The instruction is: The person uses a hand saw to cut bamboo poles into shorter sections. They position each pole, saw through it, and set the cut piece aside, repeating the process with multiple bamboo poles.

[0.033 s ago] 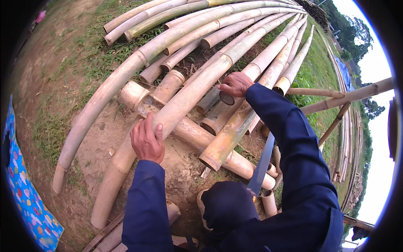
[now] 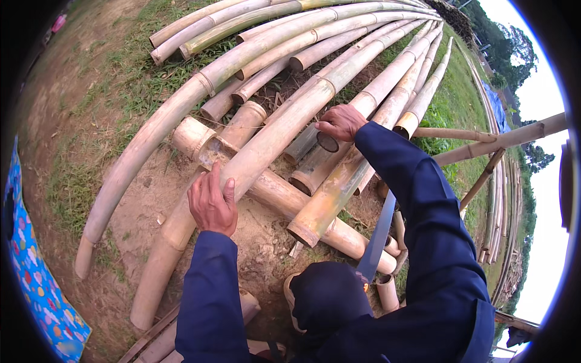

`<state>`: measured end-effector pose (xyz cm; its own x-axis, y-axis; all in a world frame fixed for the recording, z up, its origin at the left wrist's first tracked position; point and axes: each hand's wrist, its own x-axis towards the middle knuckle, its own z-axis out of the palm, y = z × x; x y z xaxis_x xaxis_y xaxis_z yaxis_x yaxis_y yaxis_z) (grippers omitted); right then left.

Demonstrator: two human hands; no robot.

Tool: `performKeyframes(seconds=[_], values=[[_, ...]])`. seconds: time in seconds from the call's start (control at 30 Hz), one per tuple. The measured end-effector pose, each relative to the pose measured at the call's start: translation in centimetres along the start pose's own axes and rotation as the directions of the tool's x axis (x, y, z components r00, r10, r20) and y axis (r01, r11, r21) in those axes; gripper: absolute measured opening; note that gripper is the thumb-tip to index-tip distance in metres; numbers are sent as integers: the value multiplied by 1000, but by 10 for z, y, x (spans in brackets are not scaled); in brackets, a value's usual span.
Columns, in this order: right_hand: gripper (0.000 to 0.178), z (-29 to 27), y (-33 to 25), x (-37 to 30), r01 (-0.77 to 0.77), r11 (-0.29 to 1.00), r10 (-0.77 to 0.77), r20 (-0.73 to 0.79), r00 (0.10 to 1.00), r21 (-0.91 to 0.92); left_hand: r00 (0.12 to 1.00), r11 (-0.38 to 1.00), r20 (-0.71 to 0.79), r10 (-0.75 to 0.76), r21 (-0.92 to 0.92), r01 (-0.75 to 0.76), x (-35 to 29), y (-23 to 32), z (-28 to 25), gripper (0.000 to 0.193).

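The long bamboo pole (image 2: pixel 275 133) could roll or slide, I judge, because it lies across a round log (image 2: pixel 278 190), and the left hand (image 2: pixel 213 202) only rests on it: that grip is spread open, thumb apart from the fingers, laid over the pole rather than closed around it. The right hand (image 2: pixel 343 123) is bent over a second pole (image 2: pixel 376 91), just beside its cut end; its fingers curl, but I cannot tell whether that grip truly clasps the bamboo. Should the neighbouring poles shift, those fingers might be pinched or scraped on the rim. The bare saw (image 2: pixel 378 236) stands tilted between the right sleeve (image 2: pixel 411 181) and the dark-clothed knee (image 2: pixel 330 296), so a careless swing of the arm or leg could catch its edge. The long pole runs from the bare soil at lower left, under the left hand, up among the other stalks at upper right. It looks pale tan with greyish-green patches, smooth, thick and ringed by nodes; the fisheye view probably exaggerates its curve.
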<state>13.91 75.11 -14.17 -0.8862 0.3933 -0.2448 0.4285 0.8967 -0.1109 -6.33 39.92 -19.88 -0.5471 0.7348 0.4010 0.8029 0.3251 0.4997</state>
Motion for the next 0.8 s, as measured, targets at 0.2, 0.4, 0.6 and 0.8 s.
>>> performKeyframes(seconds=[0.2, 0.4, 0.6, 0.8], values=[[57, -3, -3, -11, 115, 992, -121, -135, 983, -49, 1000, 999, -6, 11, 32, -11, 5, -5, 1, 49], [69, -2, 29, -4, 40, 976, -61, 96, 994, 213, 999, 1000, -28, 16, -7, -17, 3, 0, 3, 49], [105, -28, 23, -5, 143, 981, -171, 244, 955, 129, 1000, 1000, 12, 2, -2, -2, 3, -2, 0, 48], [116, -52, 32, -13, 375, 924, -348, 236, 907, -77, 1000, 1000, 16, -16, 8, 16, 1, -5, 1, 51]])
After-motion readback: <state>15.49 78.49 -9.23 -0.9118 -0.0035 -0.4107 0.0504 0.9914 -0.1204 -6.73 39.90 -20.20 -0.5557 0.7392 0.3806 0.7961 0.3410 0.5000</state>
